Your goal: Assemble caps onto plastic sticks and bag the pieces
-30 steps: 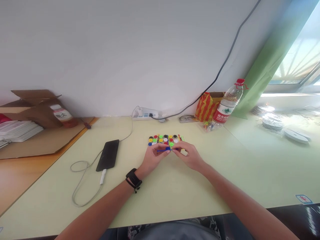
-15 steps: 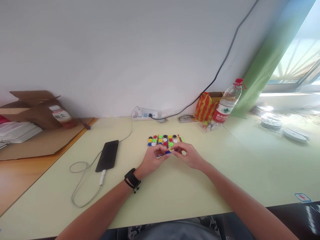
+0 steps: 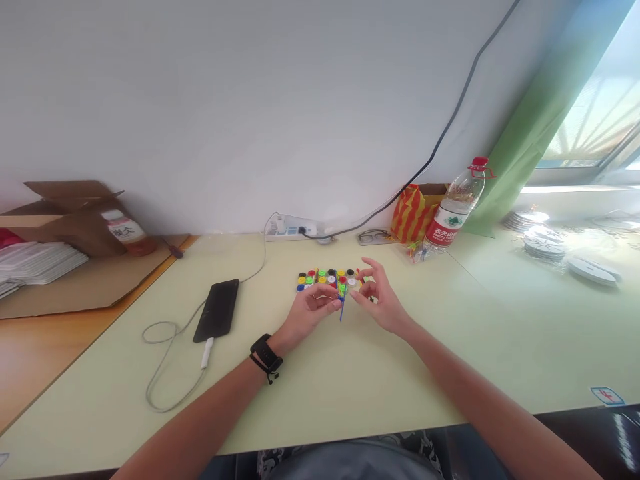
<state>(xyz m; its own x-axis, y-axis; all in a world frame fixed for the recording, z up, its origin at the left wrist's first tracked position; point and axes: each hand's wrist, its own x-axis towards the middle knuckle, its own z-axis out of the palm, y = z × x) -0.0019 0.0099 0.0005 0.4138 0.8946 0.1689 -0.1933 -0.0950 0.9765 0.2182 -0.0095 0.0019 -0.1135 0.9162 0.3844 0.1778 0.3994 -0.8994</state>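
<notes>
Between the thumb and fingers of my left hand (image 3: 310, 311) is a thin blue stick-like piece (image 3: 342, 311), pinched near its upper part and pointing down towards me. Just to the right, my right hand (image 3: 384, 303) is open, its thumb and fingers apart and clear of the blue piece. Beyond both hands lie several round discs (image 3: 323, 280) in red, yellow, green, blue, black and white, set in rows with thin coloured strips among them. My fingers hide part of those rows.
A phone (image 3: 217, 311) with a white cable lies left. Cardboard boxes (image 3: 85, 233) and a drink bottle (image 3: 129, 232) stand farther left. At the back are a power strip (image 3: 291, 229), glasses (image 3: 374, 237), a striped bag (image 3: 411, 215) and a large water bottle (image 3: 454, 208).
My right hand has let go and moved up and right, its fingers spreading. The blue piece in my left hand has turned from lying crosswise to pointing down.
</notes>
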